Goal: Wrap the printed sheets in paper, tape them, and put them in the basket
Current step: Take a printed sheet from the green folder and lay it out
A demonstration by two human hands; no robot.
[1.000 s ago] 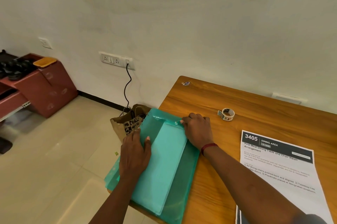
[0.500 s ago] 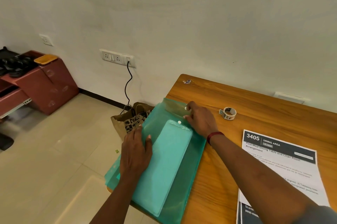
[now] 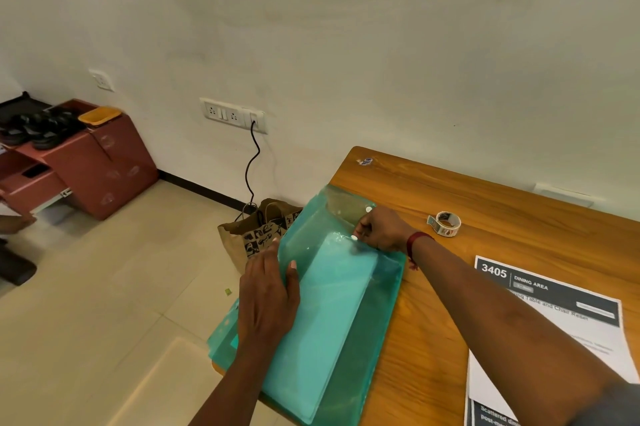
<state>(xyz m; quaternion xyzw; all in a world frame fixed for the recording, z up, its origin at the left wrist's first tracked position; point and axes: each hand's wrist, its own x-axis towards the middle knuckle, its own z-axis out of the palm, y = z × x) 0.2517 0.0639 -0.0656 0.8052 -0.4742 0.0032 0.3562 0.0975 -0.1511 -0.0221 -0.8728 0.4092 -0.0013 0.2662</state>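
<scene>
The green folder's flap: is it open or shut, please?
Open: the flap of the green folder lies folded back, snap halves apart beside the right hand.

A thin red string band (image 3: 416, 239) goes round the wrist of the right hand (image 3: 381, 230). A dark grey cloth sleeve (image 3: 611, 405) covers the top of that arm. The left hand (image 3: 268, 294) shows a short thumb nail.

So the plastic folder (image 3: 332, 314) sits on the table's (image 3: 485, 197) left edge, hanging off a bit. My left hand (image 3: 266, 297) is on its left side and my right hand (image 3: 381, 230) is at its far corner. The tape roll (image 3: 446, 223) is right of that, the printed sheets (image 3: 554, 328) nearer me, and a paper bag (image 3: 256, 235) is on the floor to the left.
</scene>
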